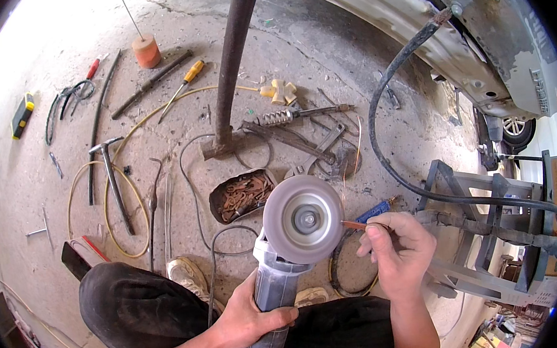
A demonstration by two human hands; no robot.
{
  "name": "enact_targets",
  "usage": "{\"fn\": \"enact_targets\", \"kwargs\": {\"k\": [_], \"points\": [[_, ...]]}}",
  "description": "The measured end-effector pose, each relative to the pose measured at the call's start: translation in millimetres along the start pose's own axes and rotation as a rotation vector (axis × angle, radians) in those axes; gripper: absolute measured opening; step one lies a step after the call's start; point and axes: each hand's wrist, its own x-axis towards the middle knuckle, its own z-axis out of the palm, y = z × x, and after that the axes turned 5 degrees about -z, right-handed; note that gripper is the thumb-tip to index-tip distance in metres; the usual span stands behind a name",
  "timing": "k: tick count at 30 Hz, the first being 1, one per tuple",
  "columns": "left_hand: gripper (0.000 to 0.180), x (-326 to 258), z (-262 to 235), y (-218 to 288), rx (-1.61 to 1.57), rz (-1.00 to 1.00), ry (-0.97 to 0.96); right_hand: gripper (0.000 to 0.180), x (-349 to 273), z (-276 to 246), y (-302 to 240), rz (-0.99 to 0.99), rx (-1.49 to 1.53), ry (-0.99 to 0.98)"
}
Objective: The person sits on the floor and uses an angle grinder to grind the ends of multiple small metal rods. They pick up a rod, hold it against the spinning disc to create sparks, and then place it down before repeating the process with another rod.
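My left hand (pixel 254 315) is wrapped round the grey body of an angle grinder (pixel 276 287), whose round disc (pixel 288 206) faces up. Blur on the disc suggests it is spinning. My right hand (pixel 403 249) pinches a short, thin, reddish-brown metal piece (pixel 354 224) between thumb and fingers. The piece's tip meets the disc's right edge. From near that spot a thin orange line (pixel 358 147) runs up and away; whether it is sparks or wire I cannot tell. Just beyond the grinder sits an open box (pixel 216 206) of small rusty metal pieces.
Around lie a hammer (pixel 115 185), a yellow-handled screwdriver (pixel 182 89), a wrench (pixel 319 152) and a yellow hose (pixel 139 232). A metal post (pixel 232 59) rises ahead. At right a black cable (pixel 375 126) hangs by a metal frame (pixel 495 185) and a white vehicle panel (pixel 404 24).
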Motion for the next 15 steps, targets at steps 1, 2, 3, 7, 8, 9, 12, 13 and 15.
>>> {"fn": "enact_targets", "kwargs": {"k": [1, 2, 3, 7, 8, 9, 12, 13, 15], "points": [[0.057, -0.3, 0.3, 0.3, -0.003, -0.003, 0.001, 0.006, -0.2, -0.1, 0.5, -0.007, -0.006, 0.001], [0.056, -0.6, 0.5, 0.7, -0.006, -0.006, 0.001, 0.006, -0.4, 0.1, 0.6, -0.013, -0.006, 0.002], [0.056, -1.0, 0.5, 1.2, -0.005, -0.012, 0.002, 0.006, -0.4, 0.4, 0.6, -0.020, -0.006, 0.002], [0.056, -1.7, 0.1, 0.5, -0.008, -0.015, 0.002, 0.006, -0.7, 1.4, 0.5, -0.028, -0.011, 0.006], [0.056, -1.9, 0.0, -0.1, -0.010, -0.011, 0.001, 0.006, -0.8, 1.7, 0.9, -0.034, -0.012, 0.003], [0.056, -1.8, -0.1, -0.1, -0.012, -0.012, 0.001, 0.006, -1.0, 1.6, 2.0, -0.040, -0.014, 0.000], [0.055, -1.9, -0.2, 0.5, -0.016, -0.012, 0.003, 0.007, -1.6, 2.2, 2.9, -0.038, -0.003, 0.000], [0.055, -2.1, -0.2, 0.7, -0.015, -0.009, 0.003, 0.007, -1.8, 2.7, 2.8, -0.034, 0.005, 0.001], [0.055, -2.3, -0.4, 0.7, -0.014, -0.005, 0.000, 0.008, -2.3, 3.5, 2.6, -0.026, 0.011, 0.000]]}}
